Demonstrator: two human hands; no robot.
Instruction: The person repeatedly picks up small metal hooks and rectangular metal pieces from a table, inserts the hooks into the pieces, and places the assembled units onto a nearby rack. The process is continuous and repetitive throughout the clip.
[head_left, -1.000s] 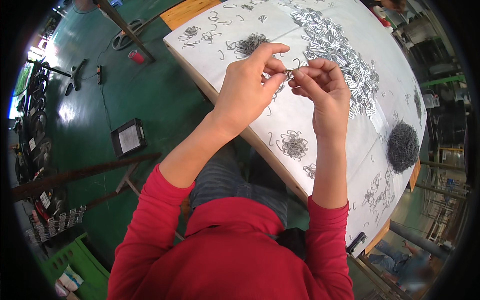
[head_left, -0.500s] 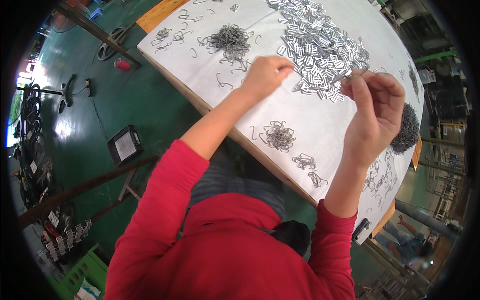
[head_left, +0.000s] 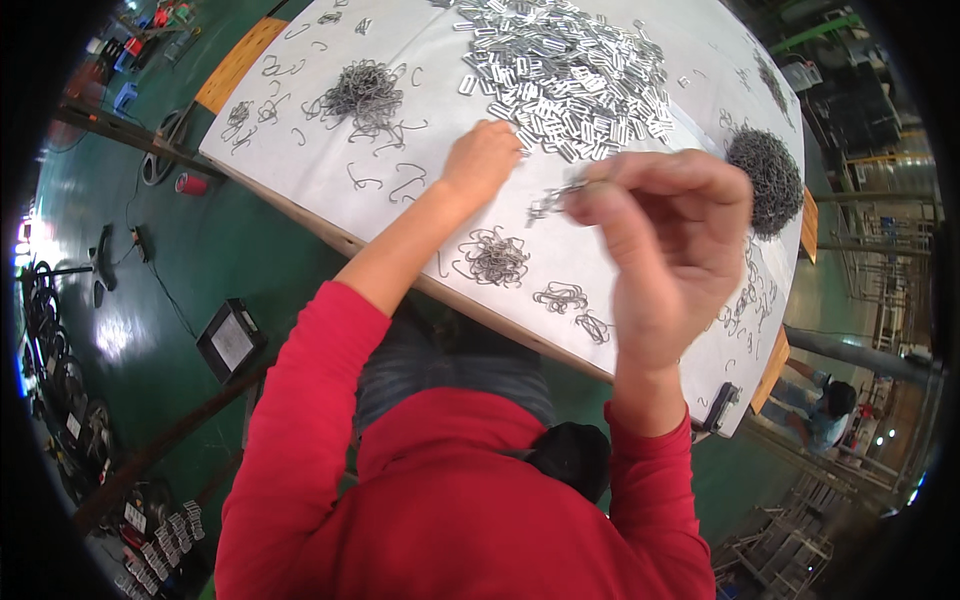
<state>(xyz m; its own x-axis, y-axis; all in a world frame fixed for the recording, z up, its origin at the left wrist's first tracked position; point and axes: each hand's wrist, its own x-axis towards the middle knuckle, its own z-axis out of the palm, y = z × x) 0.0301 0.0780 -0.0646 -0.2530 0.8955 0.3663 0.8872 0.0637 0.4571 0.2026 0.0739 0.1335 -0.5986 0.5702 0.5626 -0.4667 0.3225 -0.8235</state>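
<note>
item, far left: dark hoops [head_left: 45, 330], standing along the rim of the view.
item: rack [head_left: 172, 540], low at left, bearing rows of silver pieces.
item: cup [head_left: 190, 184], red, resting on the green floor.
item: tray [head_left: 231, 341], black, lying on the floor, holding something pale and flat.
item: table [head_left: 300, 175], white-topped, slanting across the view.
item: hook pile [head_left: 365, 92], grey, tangled, lying near the table's left end, stray hooks scattering around it.
item: left hand [head_left: 485, 158], reaching over the table, its fingers curling at the near edge of the buckles [head_left: 570, 80]; whether they are gripping one, cannot tell. the buckles are lying heaped, silver, beyond both hands.
item: second pile [head_left: 495, 258], hooks, lying below the left hand, two small clusters [head_left: 560, 297] sitting to its right.
item: piece [head_left: 545, 205], thin metal, blurring, hanging above the table from the right hand [head_left: 675, 235], whose thumb and forefinger are pinching it.
item: clamp [head_left: 722, 405], black, sitting at the table's near edge.
item: round pile [head_left: 766, 183], dark, lying at the right.
item, far right: person [head_left: 825, 405], wearing a dark cap.
</note>
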